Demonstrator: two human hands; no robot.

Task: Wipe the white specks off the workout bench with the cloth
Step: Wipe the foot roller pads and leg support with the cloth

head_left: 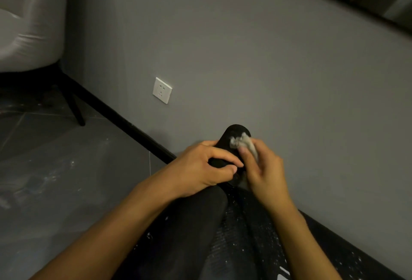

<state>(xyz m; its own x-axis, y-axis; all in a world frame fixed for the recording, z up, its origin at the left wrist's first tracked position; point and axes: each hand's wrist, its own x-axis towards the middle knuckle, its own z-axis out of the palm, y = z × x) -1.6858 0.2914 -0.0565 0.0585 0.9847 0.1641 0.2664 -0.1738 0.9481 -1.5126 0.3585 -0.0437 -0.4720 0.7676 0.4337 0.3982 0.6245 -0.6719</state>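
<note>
The black workout bench (240, 239) runs from the bottom of the view up to a rounded black pad end (231, 133) near the wall. White specks dot its surface around my legs. My left hand (200, 168) grips the side of the pad end with curled fingers. My right hand (263, 166) holds a crumpled grey cloth (243, 142) and presses it on top of the pad end.
A grey wall with a white power socket (162, 90) stands just behind the bench. A pale upholstered chair (29, 23) on black legs stands at the far left. The dark tiled floor (55, 163) at left shows white dust marks.
</note>
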